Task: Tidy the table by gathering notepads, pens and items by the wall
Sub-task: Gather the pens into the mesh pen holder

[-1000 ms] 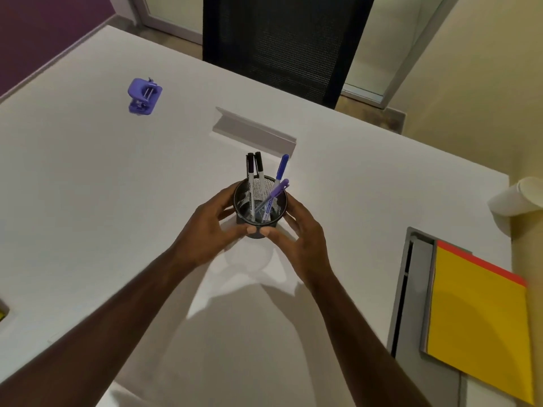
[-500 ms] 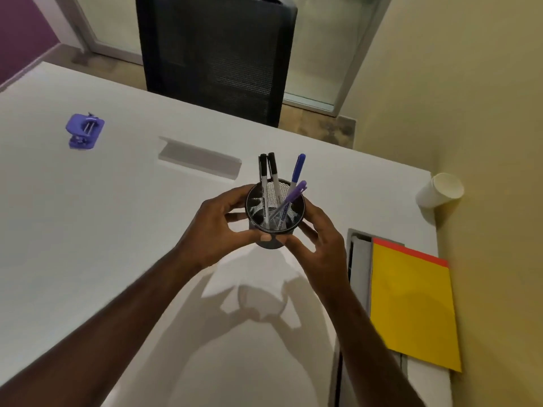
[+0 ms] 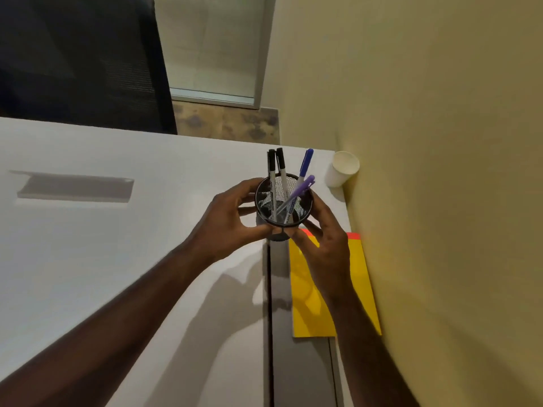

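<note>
A black mesh pen holder (image 3: 264,198) with several pens (image 3: 278,171) standing in it is lifted above the white table (image 3: 88,259). My left hand (image 3: 226,218) grips its left side and my right hand (image 3: 326,248) grips its right side. The holder hangs over the far end of a grey cable tray (image 3: 279,304), close to the yellow wall (image 3: 440,201). A yellow notepad (image 3: 361,277) with a red top edge lies against the wall, partly hidden under my right hand and forearm.
A white paper cup (image 3: 342,168) stands in the table's far corner by the wall. A grey flap (image 3: 76,188) sits in the tabletop at left. A black mesh chair (image 3: 82,60) stands behind the far edge.
Both hands have carried the pen holder to the right, off the table's middle and toward the wall. The purple hole punch has left the view.
</note>
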